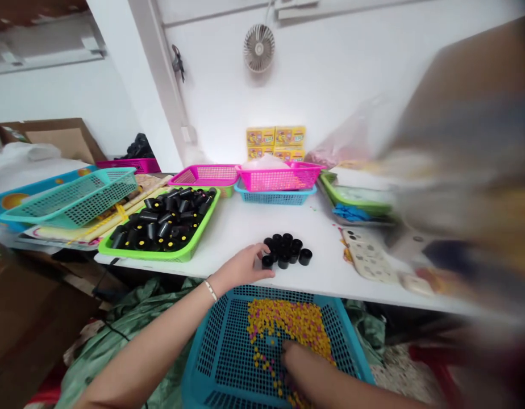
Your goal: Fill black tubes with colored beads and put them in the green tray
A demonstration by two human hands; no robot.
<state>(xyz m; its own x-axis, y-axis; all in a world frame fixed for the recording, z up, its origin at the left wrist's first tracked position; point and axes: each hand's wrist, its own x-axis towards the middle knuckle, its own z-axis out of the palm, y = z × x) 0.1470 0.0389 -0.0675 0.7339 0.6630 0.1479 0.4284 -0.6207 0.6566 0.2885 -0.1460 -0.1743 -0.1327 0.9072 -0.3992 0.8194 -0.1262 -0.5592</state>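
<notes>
On the white table, a tight group of small black cylindrical cups (283,249) stands near the front edge. My left hand (249,264) rests at the group's left side, thumb and fingers spread around the nearest black cup (267,262) without visibly closing on it. Below the table edge is a large blue mesh basket (222,341), with many small yellow and pink pieces (294,318) heaped toward its far right part. My right hand (290,355) reaches down into the basket among these pieces. Its fingers are hidden, so whether it holds any cannot be made out.
A green basket (190,247) full of black cylinders with yellow ends stands on the left. Pink baskets (279,179) and a blue one (275,197) sit at the back. A patterned phone (369,258) lies on the right. A blurred large shape fills the right side.
</notes>
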